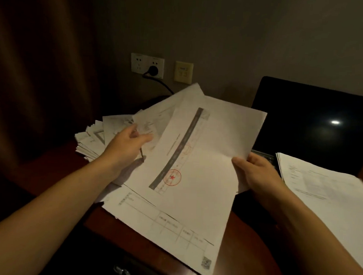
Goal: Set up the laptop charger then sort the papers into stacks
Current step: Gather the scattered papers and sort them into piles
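Stamped sheet [198,158] is held tilted above the surface [115,236], with a red round stamp [172,177] near its lower left; its right edge is pinched by the right grip [255,170], thumb on top, fingers curled beneath. Left grip [129,143] is clenched on a fan of sheets [171,108] behind and left of the stamped sheet. A ruled sheet [163,225] with a QR code lies flat at the near edge, partly under the held one. A loose pile [90,142] is noted at the far left; a neater stack [323,183] at the right overlaps the keyboard of the open, dark-screened laptop [312,125]. Charger plug [153,70] is seated in the wall socket [138,63]; its cable [164,85] is hidden behind the papers.
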